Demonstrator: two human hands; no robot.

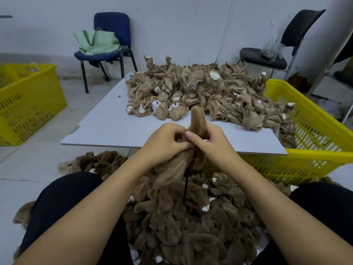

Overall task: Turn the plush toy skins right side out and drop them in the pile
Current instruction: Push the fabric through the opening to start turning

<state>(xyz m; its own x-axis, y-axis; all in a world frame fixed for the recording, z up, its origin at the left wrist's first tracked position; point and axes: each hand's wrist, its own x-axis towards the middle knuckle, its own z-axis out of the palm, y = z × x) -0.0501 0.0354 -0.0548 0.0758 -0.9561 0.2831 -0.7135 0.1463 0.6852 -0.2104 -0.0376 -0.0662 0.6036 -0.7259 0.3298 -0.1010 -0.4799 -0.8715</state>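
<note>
A brown furry plush skin hangs between my hands over my lap, one fuzzy limb sticking up above my fingers. My left hand pinches its upper edge with curled fingers. My right hand grips the same part from the right, thumb on top. A thin black stick runs down below the skin. A heap of inside-out tan skins lies on the white table. The pile of fluffy turned skins fills the floor between my knees.
A yellow crate stands right of the table with skins spilling into it, another yellow crate at far left. A blue chair with a green bag and a black chair stand by the wall.
</note>
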